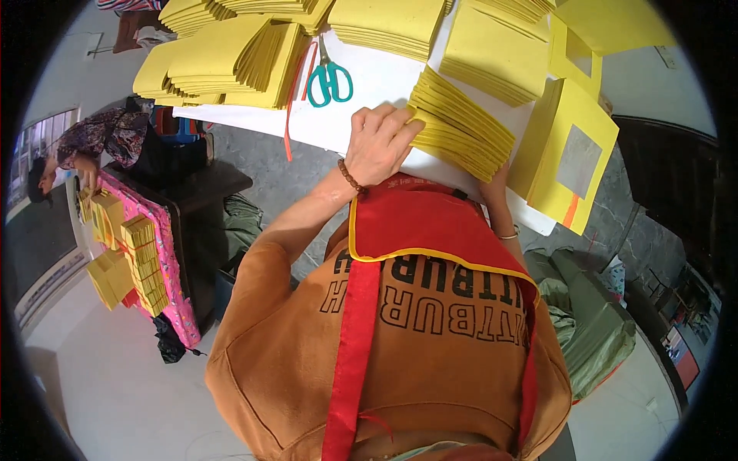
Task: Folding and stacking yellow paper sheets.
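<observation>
A: Head view, status?

B: My left hand [377,142] is clamped on the near-left end of the fanned yellow paper stack [460,132], fingers curled over its edge. My right hand [496,184] is mostly hidden under the stack's near-right end, so I can't tell its grip. Stack lies on the white table [384,81], at the near edge, just in front of me.

A: Handling?

B: My read: thin sheets, light each, dense as a block. Floppy and prone to shearing, already fanned. Best held at both ends, squeezed flat.

A: Around the stack?

B: Teal scissors [330,77] left of it, well apart. More yellow piles [223,65] beyond and left. Right of it, yellow sheets with a grey square [573,157] hang over the table edge.

A: Containers?

B: None on the table. Far left of the stack, another person [84,146] works at a pink board [165,253] loaded with small yellow bundles.
</observation>
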Motion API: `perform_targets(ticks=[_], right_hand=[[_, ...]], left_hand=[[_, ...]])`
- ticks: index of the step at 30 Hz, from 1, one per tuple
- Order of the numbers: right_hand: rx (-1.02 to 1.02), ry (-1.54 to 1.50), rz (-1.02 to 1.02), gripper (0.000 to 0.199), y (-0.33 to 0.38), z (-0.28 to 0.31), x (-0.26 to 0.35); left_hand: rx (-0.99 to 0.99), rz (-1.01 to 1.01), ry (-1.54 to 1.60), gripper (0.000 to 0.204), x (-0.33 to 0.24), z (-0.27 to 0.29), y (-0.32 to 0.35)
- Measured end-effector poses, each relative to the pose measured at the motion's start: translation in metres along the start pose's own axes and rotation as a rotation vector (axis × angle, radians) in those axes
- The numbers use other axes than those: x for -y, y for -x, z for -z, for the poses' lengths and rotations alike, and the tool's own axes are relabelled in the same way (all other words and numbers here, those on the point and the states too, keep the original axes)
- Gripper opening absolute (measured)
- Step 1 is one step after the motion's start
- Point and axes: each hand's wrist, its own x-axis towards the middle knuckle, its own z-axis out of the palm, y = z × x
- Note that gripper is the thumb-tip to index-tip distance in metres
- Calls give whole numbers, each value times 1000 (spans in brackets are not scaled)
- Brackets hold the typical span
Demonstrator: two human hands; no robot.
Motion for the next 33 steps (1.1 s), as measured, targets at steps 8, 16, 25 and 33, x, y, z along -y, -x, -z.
perform_targets(ticks=[8, 16, 25, 33], right_hand=[[-8, 46, -26, 58, 0, 0, 1], [-32, 21, 39, 60, 0, -1, -4], [4, 28, -8, 58, 2, 1, -4], [-14, 73, 32, 61, 1, 0, -4]], left_hand=[[-1, -92, -78, 33, 5, 0, -2], [104, -77, -44, 40, 4, 6, -12], [161, -97, -37, 48, 10, 12, -20], [158, 30, 34, 44, 9, 9, -16]])
